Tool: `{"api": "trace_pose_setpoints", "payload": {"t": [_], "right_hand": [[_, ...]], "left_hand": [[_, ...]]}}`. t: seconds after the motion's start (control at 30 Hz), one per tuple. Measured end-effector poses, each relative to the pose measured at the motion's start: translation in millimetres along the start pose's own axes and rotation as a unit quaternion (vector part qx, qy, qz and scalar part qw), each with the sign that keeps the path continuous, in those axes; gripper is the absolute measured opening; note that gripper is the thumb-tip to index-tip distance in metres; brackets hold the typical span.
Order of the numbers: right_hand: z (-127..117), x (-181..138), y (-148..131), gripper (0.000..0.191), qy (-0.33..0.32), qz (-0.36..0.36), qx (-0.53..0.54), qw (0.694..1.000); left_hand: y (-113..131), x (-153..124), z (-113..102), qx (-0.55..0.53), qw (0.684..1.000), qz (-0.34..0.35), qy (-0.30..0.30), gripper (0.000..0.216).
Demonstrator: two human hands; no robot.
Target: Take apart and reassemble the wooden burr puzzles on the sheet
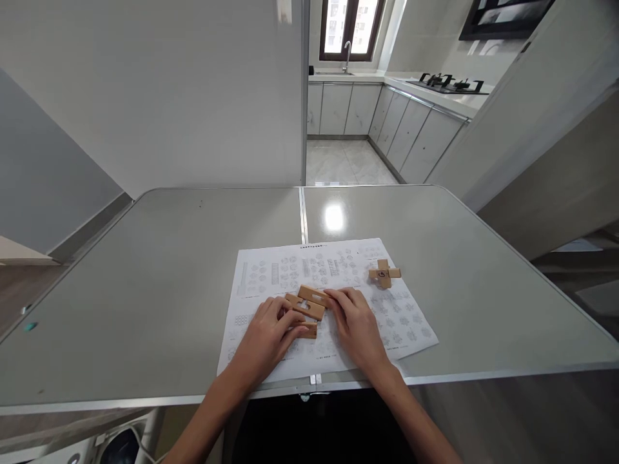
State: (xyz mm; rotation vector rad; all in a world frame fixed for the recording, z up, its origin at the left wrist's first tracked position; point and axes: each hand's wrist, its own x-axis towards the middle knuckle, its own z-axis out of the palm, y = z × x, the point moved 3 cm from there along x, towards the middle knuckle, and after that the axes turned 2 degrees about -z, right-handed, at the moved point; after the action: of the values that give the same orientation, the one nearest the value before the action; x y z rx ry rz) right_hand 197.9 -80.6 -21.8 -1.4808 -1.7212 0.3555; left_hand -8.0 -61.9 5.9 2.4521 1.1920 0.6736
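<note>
Several flat wooden puzzle bars (309, 303) lie on a printed instruction sheet (411, 322) on the grey table (159, 283). My left hand (268, 335) rests on the sheet with its fingers pinching one bar at the left of the group, and a short wooden piece (309, 330) sits under its fingertips. My right hand (355, 322) lies on the sheet with its fingers curled onto the right end of the upper bar. An assembled wooden cross (384, 273) stands alone on the sheet, beyond and to the right of my right hand.
The table's front edge (435, 377) runs just under my wrists, and a seam (302, 212) splits the top down the middle. A small teal object (29, 327) lies at the far left edge. Behind the table is a white wall panel, with a kitchen beyond.
</note>
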Motion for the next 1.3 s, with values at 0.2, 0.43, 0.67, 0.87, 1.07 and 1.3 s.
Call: {"api": "trace_pose_setpoints", "payload": {"t": [0.2,0.43,0.67,0.87,1.07,1.3], "right_hand": [[2,1,-1,0.033,-0.019,-0.02,-0.017,0.999],[0,0,-7,0.047,-0.061,-0.056,0.013,0.996],[0,-2,-4,0.039,-0.043,-0.018,0.076,0.996],[1,-3,-3,0.034,-0.029,0.008,0.096,0.995],[-1,-4,-2,0.032,-0.018,0.042,0.118,0.992],[-2,-5,-2,0.03,-0.024,0.045,0.126,0.991]], "left_hand": [[-5,2,1,0.008,0.999,-0.017,0.036,0.017],[5,15,3,-0.013,0.998,0.049,-0.047,0.058],[-4,29,14,0.052,0.992,0.058,-0.102,0.057],[-31,33,19,0.151,0.985,0.015,-0.083,0.063],[-74,39,11,0.184,0.98,-0.066,-0.039,0.071],[-122,47,-19,0.195,0.97,-0.145,-0.013,0.07]]}}
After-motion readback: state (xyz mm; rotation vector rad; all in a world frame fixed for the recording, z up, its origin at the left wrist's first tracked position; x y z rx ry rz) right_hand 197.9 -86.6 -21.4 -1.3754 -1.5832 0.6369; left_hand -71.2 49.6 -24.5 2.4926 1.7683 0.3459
